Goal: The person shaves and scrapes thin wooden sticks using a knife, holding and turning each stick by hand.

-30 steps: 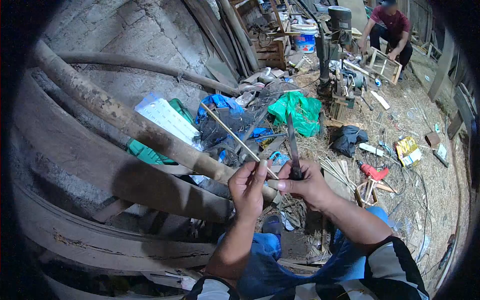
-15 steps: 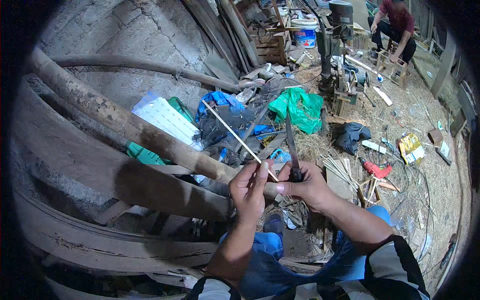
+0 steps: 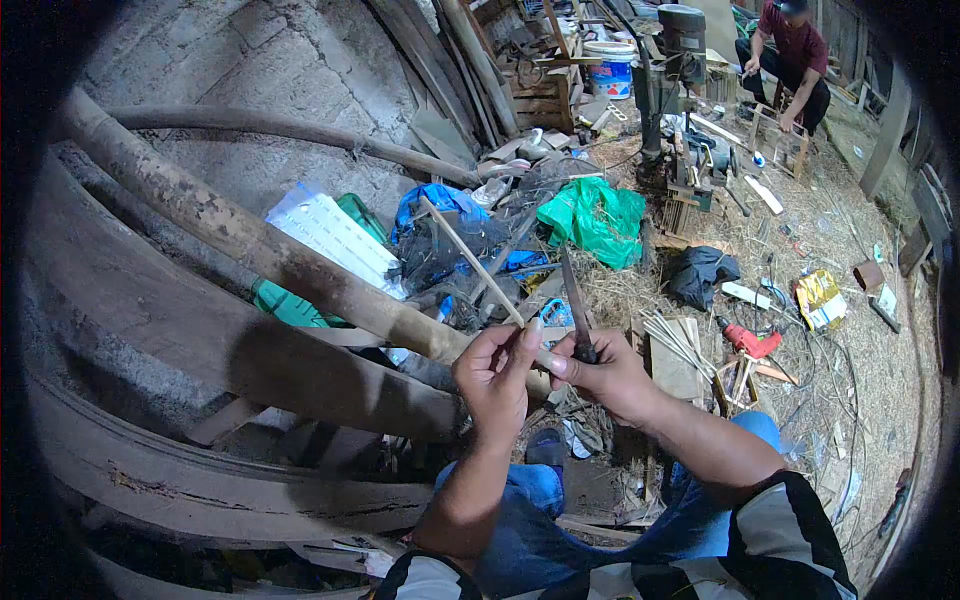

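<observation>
My left hand (image 3: 494,372) is closed round a thin light stick (image 3: 468,252), which slants up and to the left from the fingers. Beside it, my right hand (image 3: 604,374) grips a knife by its dark handle, its narrow blade (image 3: 573,295) pointing up. The thumb of my right hand lies close to the stick's lower end. Both hands are near each other, over the end of a thick round pole (image 3: 410,328).
Curved boards (image 3: 300,385) fill the left. Ahead lie a green plastic bag (image 3: 598,222) and blue sheeting (image 3: 430,205). At right are thin sticks (image 3: 676,345), a red drill (image 3: 750,340) and a black bag (image 3: 700,275). Another person (image 3: 795,60) crouches at the top right beside a wooden frame (image 3: 778,140).
The stick in my left hand has turned slightly, its far end now a little further right. The knife blade has tilted and its tip sits lower and further left.
</observation>
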Action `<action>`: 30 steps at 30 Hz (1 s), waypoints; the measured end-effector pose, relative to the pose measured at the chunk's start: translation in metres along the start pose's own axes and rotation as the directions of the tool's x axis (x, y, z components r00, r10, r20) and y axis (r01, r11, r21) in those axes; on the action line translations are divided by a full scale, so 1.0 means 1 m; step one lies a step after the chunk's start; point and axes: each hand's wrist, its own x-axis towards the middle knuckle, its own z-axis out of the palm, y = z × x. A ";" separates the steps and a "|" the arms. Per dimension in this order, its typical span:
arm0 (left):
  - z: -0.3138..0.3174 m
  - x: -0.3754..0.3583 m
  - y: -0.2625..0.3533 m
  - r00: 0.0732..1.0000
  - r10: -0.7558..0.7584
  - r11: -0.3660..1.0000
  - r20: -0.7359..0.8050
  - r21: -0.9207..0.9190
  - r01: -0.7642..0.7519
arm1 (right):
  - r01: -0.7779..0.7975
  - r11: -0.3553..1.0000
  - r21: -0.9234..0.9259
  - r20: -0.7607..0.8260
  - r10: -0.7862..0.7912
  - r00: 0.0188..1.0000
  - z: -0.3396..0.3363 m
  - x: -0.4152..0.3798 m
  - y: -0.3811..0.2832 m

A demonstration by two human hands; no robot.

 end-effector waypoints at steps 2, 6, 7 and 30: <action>0.001 -0.001 0.003 1.000 -0.012 1.000 -0.003 0.001 0.012 | -0.008 1.000 -0.002 0.005 0.008 1.000 0.000 0.000 0.001; -0.001 -0.001 0.002 0.997 -0.067 0.997 0.024 -0.047 0.068 | -0.016 1.000 0.009 0.003 0.016 1.000 0.001 0.001 0.001; -0.002 -0.001 0.001 0.998 -0.062 0.997 0.031 -0.036 0.063 | -0.016 1.000 0.009 0.003 0.015 1.000 0.001 0.001 0.003; 0.024 -0.024 -0.017 0.839 -0.340 0.940 0.425 0.141 0.310 | 0.188 0.918 -0.349 -0.220 -0.275 0.936 -0.037 0.009 -0.028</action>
